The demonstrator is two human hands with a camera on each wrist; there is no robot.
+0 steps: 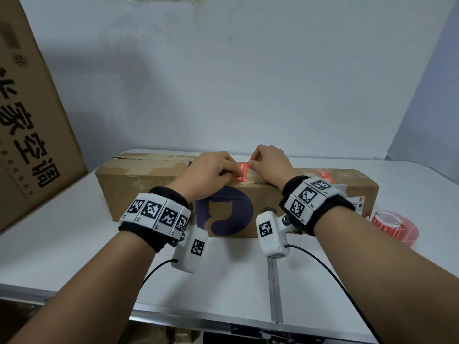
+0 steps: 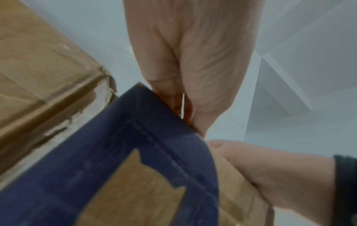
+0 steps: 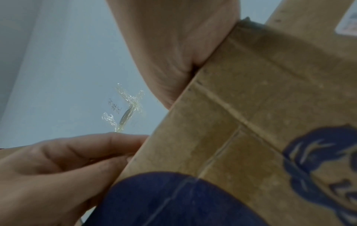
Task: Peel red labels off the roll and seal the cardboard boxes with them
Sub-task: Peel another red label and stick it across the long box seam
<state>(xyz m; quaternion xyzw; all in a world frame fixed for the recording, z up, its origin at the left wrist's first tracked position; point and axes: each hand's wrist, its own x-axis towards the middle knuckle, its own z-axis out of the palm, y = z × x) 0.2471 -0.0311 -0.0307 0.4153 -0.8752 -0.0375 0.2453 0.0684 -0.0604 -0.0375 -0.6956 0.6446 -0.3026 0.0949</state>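
A long cardboard box [image 1: 149, 192] with a dark blue print lies across the white table [image 1: 74, 244]. A red label [image 1: 243, 171] lies over the box's top front edge. My left hand [image 1: 213, 170] pinches its near end; the left wrist view shows a thin edge of the label [image 2: 183, 105] between the thumb and fingers of the left hand [image 2: 189, 61]. My right hand [image 1: 268, 162] has curled fingertips at the label's far end and seems to pinch it. The heel of the right hand [image 3: 173, 45] rests against the box [image 3: 251, 107]. The roll of red labels [image 1: 395, 225] lies on the table at the right.
Another red label [image 1: 325, 176] is stuck on the box top further right. A large printed carton [image 1: 32, 120] leans at the left. A wall stands right behind the box. Cables trail from both wrist cameras over the table's near edge.
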